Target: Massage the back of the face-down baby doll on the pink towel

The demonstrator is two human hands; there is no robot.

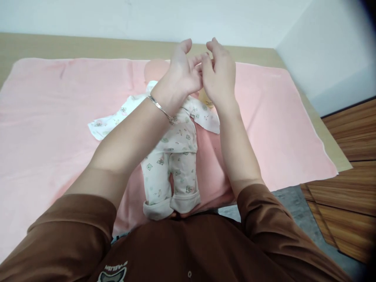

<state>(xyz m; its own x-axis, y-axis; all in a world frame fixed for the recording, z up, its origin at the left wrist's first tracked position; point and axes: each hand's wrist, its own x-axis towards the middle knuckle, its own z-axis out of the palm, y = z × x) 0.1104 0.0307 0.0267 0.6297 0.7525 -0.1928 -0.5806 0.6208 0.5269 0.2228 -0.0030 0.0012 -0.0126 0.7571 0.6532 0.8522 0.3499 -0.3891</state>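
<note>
A baby doll in white printed pyjamas (182, 133) lies on a pink blanket, its feet toward me and its sleeves spread. Above its chest and head I hold both hands up. My left hand (186, 68) has its palm turned up and fingers stretched toward the right, the thumb apart. My right hand (219, 70) faces it with bent, separated fingers, and the fingertips of both meet. I see no object between them. Behind my right wrist, a yellow item with small print (208, 100) is mostly covered. My left hand and forearm hide part of the doll's head (155, 69) and chest.
The pink blanket (264, 117) covers most of a light wooden table (88, 47). White walls (147, 19) stand behind and to the right. Wood-grain panels (349, 188) are at the lower right beside grey floor.
</note>
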